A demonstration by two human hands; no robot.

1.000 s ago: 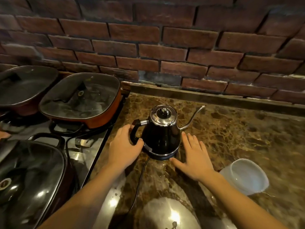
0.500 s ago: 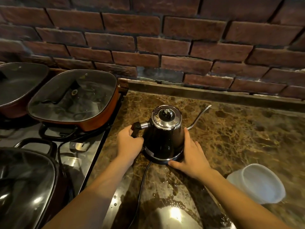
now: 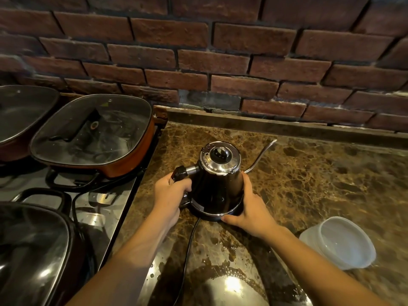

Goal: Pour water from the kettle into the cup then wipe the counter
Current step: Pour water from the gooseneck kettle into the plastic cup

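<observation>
Fingers of left hand (image 3: 170, 196) clamped around kettle (image 3: 217, 184) handle, right hand (image 3: 254, 209) fingers spread against its base.

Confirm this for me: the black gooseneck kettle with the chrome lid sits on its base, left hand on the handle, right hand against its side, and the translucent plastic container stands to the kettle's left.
One detail is wrong. In the head view the translucent plastic container stands to the right of the black gooseneck kettle with the chrome lid, not to its left. The rest holds: the kettle sits on its base, left hand on the handle, right hand against its side.
</observation>
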